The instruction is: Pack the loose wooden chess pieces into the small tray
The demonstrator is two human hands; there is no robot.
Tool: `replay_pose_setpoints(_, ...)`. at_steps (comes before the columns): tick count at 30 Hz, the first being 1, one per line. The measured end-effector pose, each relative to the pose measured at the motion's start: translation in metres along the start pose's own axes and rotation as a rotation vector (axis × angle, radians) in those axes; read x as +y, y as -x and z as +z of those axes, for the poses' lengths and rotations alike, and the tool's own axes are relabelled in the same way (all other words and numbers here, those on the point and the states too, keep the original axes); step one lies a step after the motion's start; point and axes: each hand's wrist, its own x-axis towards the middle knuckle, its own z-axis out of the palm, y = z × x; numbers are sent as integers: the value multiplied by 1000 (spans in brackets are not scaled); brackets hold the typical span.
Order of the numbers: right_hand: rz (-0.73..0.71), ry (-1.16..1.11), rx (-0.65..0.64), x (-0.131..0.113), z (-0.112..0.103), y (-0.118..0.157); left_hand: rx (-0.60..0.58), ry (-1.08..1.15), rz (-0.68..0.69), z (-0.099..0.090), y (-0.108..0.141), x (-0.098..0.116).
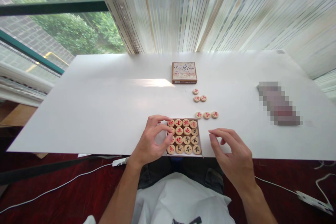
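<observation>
An open box tray [200, 143] full of round wooden chess pieces, with red and black characters, lies at the table's near edge. Over its left side is my left hand [153, 140], fingers apart, its fingertips by the leftmost pieces; nothing shows in its grasp. To the right of the tray my right hand [232, 150] hovers with thumb and forefinger close together; whether anything tiny is between them cannot be made out. Three red pieces [207, 115] form a row just behind the tray. Farther back are three more red pieces [196, 98].
A closed Chinese chess box [184, 72] lies behind the pieces on the white table [105, 112]. At the right is a blurred, pixelated object [279, 105]. Curtains and a window stand beyond the far edge. White cables and a power strip [313, 201] are on the floor.
</observation>
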Motion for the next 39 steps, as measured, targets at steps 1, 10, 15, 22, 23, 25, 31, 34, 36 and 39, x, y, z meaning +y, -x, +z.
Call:
replay_pose_setpoints(1, 17, 22, 16, 8, -2, -3, 15, 15, -15, 0, 0, -1)
replay_pose_setpoints(10, 62, 94, -12, 56, -1, -23, 88, 62, -96, 5, -4, -7)
replay_pose_setpoints(15, -22, 114, -49, 66, 8, -41, 92, 52, -92, 6, -4, -8)
replay_pose_setpoints(22, -87, 117, -16, 70, 14, -47, 96, 50, -82, 3, -5, -8)
replay_pose_setpoints(23, -90, 119, -9, 70, 14, -47, 96, 51, -80, 3, -5, -8)
replay_pose_setpoints(25, -89, 124, -1, 70, 14, -45, 95, 53, -77, 3, -5, -8)
replay_pose_setpoints(31, -22, 98, 25, 68, 13, -43, 109, 70, -71, 2, -5, -7)
replay_pose_setpoints(34, 10, 76, 41, 65, 11, -42, 114, 84, -70, 2, -5, -7)
replay_pose_setpoints(36, 27, 56, 60, 62, 10, -41, 121, 90, -68, 2, -5, -7)
replay_pose_setpoints(39, 58, -8, 97, 53, 11, -38, 130, 103, -75, 2, -5, -8)
